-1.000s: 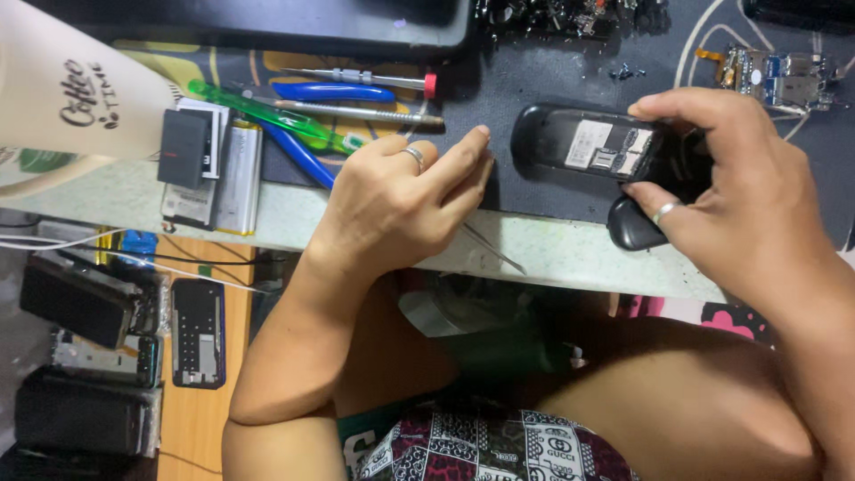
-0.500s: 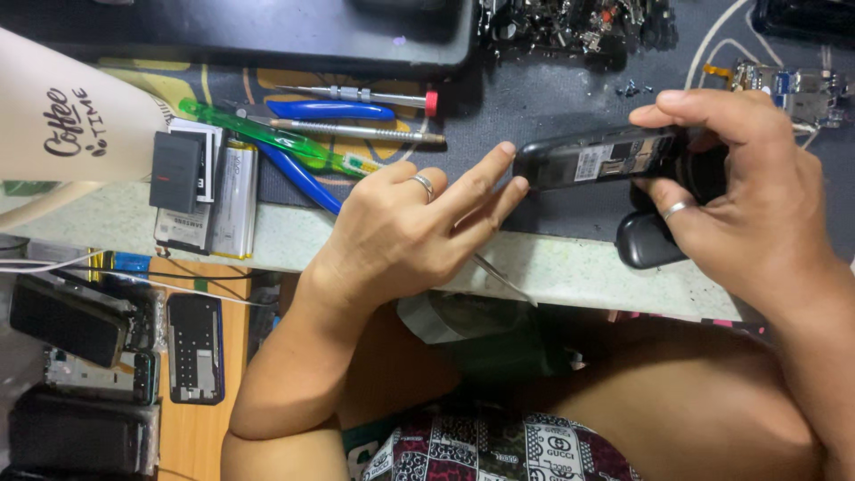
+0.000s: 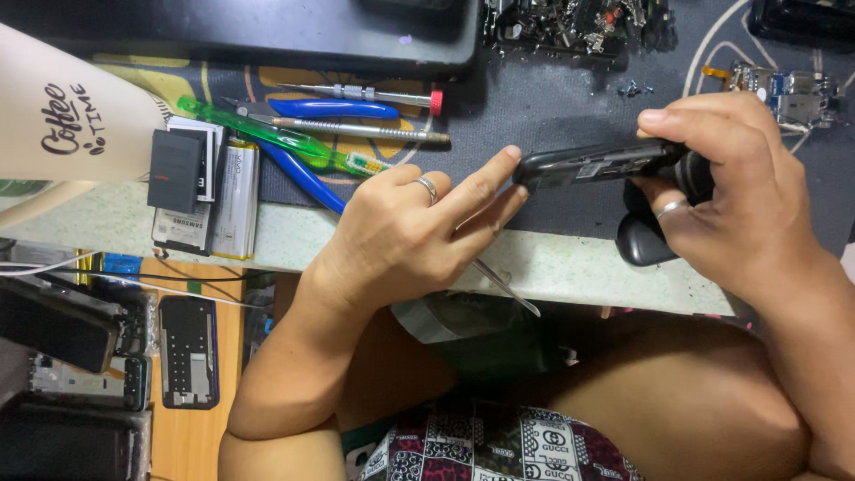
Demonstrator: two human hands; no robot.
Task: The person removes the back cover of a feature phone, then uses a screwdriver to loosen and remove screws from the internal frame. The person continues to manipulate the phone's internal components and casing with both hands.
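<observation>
My right hand [image 3: 726,191] grips a small black phone body [image 3: 597,165], held on edge above the dark work mat [image 3: 534,107]. My left hand [image 3: 414,232] holds a thin metal tool [image 3: 508,287] whose end juts out below the palm. Its index and middle fingertips touch the phone's left end. A ring sits on each hand. A rounded black cover [image 3: 643,240] lies on the mat under my right hand.
Blue-handled pliers [image 3: 307,174], a green tool [image 3: 267,134] and two screwdrivers [image 3: 374,93] lie on the mat. Batteries [image 3: 200,183] sit beside a cream cup [image 3: 71,111]. A circuit board [image 3: 788,89] and small metal parts [image 3: 570,22] lie at the back. Phone parts [image 3: 187,352] fill a low shelf at left.
My right hand has turned the phone from flat to on edge and lifted it. My left hand's fingers have reached right and met the phone's left end.
</observation>
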